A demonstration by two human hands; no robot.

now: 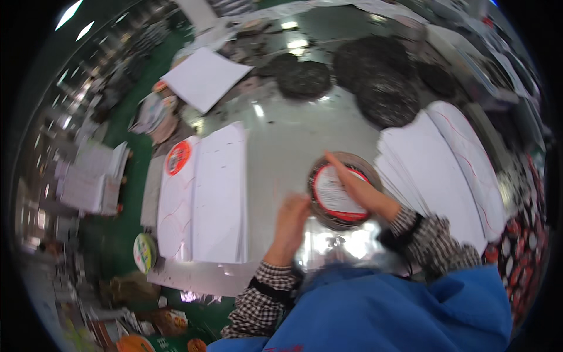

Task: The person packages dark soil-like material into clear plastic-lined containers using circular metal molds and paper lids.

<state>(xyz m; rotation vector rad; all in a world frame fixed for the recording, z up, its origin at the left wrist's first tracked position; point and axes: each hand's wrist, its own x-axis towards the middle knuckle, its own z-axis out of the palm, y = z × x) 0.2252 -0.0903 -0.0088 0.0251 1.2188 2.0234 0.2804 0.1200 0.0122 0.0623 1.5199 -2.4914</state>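
A round dark cake point(375, 169) in clear plastic wrap lies before me on the metal table, with a red-edged, white round label point(336, 193) on top. My right hand point(363, 189) is stretched out flat across the label's right part, seen nearly edge-on. Close by the cake's left rim is my left hand point(290, 226), blurred; whether it touches the rim cannot be made out. White paper sheets point(433, 171) are fanned out to the right of the cake. To the left lies a stack of white paper point(220, 198) beside a sheet with a red round print point(178, 158).
Several dark wrapped cakes point(387, 83) are piled at the back of the table point(281, 145). A loose white sheet point(206, 79) lies back left. A plastic bin point(473, 66) stands far right. A roll of green-and-white labels point(144, 253) sits at the left edge, above green floor point(103, 246).
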